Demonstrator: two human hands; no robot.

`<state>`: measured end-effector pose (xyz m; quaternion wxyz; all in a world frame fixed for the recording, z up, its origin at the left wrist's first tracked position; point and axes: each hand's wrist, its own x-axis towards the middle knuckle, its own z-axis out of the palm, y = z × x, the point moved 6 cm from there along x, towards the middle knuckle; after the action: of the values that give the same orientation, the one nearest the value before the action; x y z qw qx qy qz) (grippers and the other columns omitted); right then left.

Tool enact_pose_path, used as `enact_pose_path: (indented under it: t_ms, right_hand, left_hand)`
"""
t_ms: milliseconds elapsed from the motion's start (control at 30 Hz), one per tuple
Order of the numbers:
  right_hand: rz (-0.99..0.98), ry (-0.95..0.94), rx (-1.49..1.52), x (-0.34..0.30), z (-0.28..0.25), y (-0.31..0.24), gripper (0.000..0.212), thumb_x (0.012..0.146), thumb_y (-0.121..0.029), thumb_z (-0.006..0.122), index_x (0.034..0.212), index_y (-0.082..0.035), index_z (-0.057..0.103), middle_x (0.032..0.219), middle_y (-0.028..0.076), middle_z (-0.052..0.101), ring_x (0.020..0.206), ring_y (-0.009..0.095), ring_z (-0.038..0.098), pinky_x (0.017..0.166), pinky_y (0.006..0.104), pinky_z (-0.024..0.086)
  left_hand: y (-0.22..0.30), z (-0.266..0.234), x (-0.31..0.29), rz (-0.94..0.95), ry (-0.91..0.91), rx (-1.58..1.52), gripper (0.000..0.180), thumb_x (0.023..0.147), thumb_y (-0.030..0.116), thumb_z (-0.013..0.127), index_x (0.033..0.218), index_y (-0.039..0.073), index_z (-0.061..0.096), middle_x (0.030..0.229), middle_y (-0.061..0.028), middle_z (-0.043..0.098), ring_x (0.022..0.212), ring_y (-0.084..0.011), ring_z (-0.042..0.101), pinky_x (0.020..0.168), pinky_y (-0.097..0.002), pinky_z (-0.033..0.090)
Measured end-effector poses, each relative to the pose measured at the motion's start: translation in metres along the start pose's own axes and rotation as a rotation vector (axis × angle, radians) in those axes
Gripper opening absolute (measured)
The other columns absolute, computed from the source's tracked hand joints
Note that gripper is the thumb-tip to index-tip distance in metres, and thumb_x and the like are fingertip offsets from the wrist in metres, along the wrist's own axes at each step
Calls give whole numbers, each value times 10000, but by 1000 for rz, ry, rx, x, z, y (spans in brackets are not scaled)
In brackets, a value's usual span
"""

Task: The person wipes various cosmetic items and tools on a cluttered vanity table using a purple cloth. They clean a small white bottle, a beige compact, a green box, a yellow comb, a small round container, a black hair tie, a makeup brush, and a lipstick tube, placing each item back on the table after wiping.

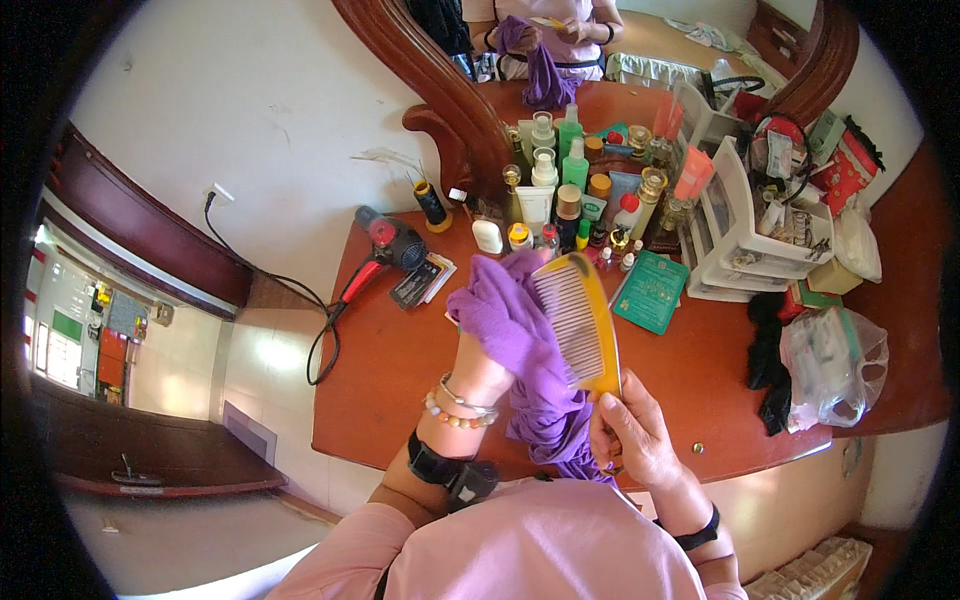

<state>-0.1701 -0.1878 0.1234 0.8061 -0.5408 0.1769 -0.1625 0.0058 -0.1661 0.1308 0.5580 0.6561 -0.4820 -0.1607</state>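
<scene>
My left hand is closed on a bunched purple cloth, which covers its fingers and hangs down toward the table's near edge. In my right hand is a yellow comb, gripped by its lower end between thumb and fingers. The comb stands tilted, with its teeth turned left against or very close to the cloth; whether they touch cannot be made out. Both hands are above the front of a reddish-brown dressing table. A mirror reflects the cloth and the comb in my hands.
Several bottles and tubes crowd the back, beside a white drawer unit. A hair dryer lies left, its cord trailing off the edge. A teal packet, black fabric and a plastic bag lie right.
</scene>
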Motion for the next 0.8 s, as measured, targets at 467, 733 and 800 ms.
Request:
enact_pose_path:
  t_ms: [467,733,800]
  right_hand:
    - [6,55,-370,1,4,4,53,954,-68,372,944,-18,390,583,31,476,416,73,429,395,198,351]
    - [41,246,-99,2,-31,15,218,976,-210,410,1060,-16,464,600,5,476,439,77,466,399,203,369]
    - [41,251,-64,2,-34,17,251,976,-250,419,1064,-23,482,607,9,497,441,76,475,408,194,380]
  left_hand:
    - [-29,28,3,-418,10,-1029,431,960,330,399,1380,280,315,1145,-159,567,998,-279,584,822,-406,507]
    - [-117,6,-29,-538,166,-889,324,930,264,488,1196,80,464,1087,-76,553,1043,-192,523,898,-348,458]
    - [-110,10,-41,-649,-63,-1338,379,927,274,490,1230,53,443,1114,-98,552,1037,-227,548,923,-374,458]
